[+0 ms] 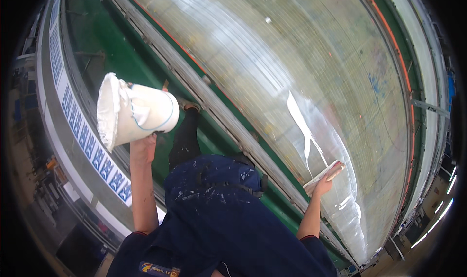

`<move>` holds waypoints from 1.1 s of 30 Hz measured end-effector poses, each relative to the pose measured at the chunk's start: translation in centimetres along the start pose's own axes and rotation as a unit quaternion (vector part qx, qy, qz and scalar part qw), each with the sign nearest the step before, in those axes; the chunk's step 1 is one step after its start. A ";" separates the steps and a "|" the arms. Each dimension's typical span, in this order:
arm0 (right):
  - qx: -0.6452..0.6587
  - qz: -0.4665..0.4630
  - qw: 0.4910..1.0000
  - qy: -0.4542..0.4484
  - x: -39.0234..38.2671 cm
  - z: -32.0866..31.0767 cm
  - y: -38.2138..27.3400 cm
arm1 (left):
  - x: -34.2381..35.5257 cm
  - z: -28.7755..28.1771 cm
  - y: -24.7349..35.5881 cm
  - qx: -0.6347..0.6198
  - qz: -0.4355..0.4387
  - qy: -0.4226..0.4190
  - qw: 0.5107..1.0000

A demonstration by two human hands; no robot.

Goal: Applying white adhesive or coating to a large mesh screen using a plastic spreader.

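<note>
My left hand (150, 148) grips a white bucket (153, 104) from below and behind; its fingers are mostly hidden. The bucket lies tilted on its side, its mouth toward the left, with thick white paste crusted on the rim. A thin blue wire handle hangs against its wall. Out to the right, my right hand (321, 184) is closed around a squeegee (335, 170) with a wooden-looking grip. The squeegee's blade rests on the long pale table (272, 48). A glossy streak of white paste (299, 115) runs along the table ahead of the blade, and thinner white smears lie behind it.
A metal rail (194, 82) borders the table's near side. Green floor (107, 48) lies between it and another long surface at left with blue-and-white printed pieces (85, 131). An orange strip (401, 58) follows the table's far edge, near a metal bar (430, 107).
</note>
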State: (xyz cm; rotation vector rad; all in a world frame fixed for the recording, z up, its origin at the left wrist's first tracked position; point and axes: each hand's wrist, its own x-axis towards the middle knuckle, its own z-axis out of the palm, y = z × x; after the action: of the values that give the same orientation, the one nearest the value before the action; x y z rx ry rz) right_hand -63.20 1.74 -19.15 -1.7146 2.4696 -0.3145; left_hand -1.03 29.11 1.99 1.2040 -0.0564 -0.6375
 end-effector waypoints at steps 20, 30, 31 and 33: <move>0.093 -0.033 0.993 -0.065 -36.4 24.3 -103.6 | 46.8 -33.1 29.3 0.021 0.107 0.079 0.991; 0.140 -0.310 0.928 -0.150 -52.4 34.3 -152.2 | 72.5 -37.5 41.9 0.070 0.091 0.127 0.985; 0.121 -0.462 0.863 -0.163 -52.7 35.5 -154.6 | 75.3 -37.5 43.1 0.077 0.087 0.125 0.985; 0.099 -0.542 0.810 -0.203 -51.6 37.0 -155.8 | 81.1 -38.0 45.3 0.078 0.117 0.097 0.985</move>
State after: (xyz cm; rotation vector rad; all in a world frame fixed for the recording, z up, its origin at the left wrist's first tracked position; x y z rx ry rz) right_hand 104.83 -6.33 -19.28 -2.5403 0.9197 -0.2291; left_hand 99.33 31.29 4.04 1.3818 -0.0845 -0.3134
